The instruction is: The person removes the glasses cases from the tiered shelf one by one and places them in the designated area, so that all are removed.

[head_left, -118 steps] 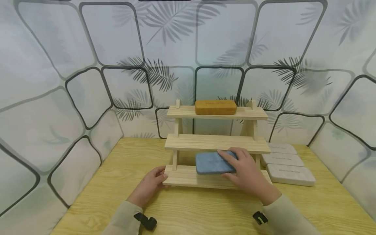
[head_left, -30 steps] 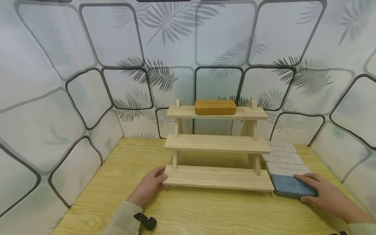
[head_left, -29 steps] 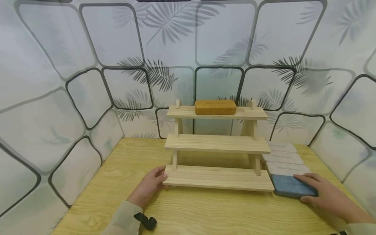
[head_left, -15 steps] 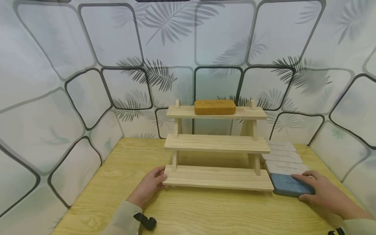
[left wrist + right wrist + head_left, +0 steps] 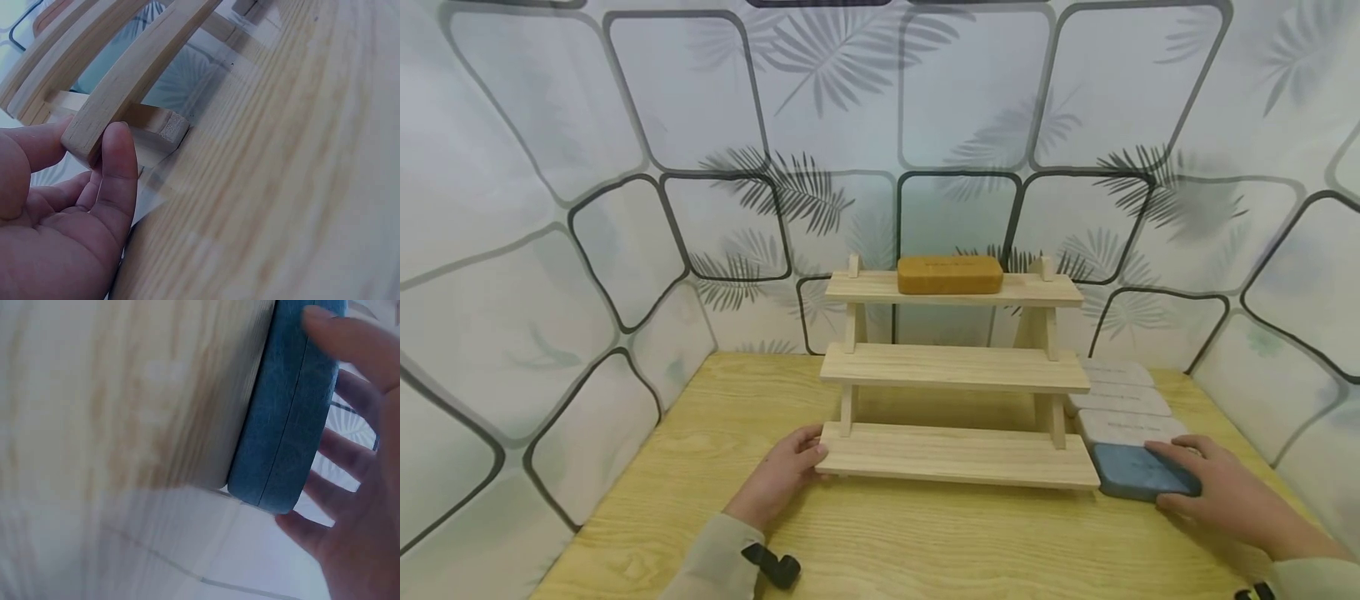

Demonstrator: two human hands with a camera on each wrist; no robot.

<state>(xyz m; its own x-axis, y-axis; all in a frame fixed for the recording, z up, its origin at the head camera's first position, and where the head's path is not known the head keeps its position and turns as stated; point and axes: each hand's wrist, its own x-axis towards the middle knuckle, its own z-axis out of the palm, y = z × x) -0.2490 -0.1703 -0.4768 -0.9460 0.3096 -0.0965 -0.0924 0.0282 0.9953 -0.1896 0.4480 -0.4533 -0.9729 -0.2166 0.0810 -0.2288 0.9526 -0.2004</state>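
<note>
A three-tier wooden display stand (image 5: pixel 955 364) is in the middle of the table in the head view. My left hand (image 5: pixel 775 479) pinches the left end of its lowest shelf (image 5: pixel 134 75) between thumb and fingers, as the left wrist view shows. At the right, my right hand (image 5: pixel 1236 504) grips a blue glasses case (image 5: pixel 1135 472) lying flat on the table at the near end of a row of pale grey cases (image 5: pixel 1127 427). In the right wrist view the thumb is on the side of the blue glasses case (image 5: pixel 284 419) and the fingers reach round its far side.
An orange glasses case (image 5: pixel 950 275) rests on the top shelf. The wooden table (image 5: pixel 895 542) meets patterned fabric walls (image 5: pixel 842 100) at the back and on both sides. The grey row runs back along the stand's right side.
Earlier the right hand held the blue glasses case over the lowest shelf; it has moved right and down to the table beside the grey cases. Lately it slid slightly left. The left hand stays put.
</note>
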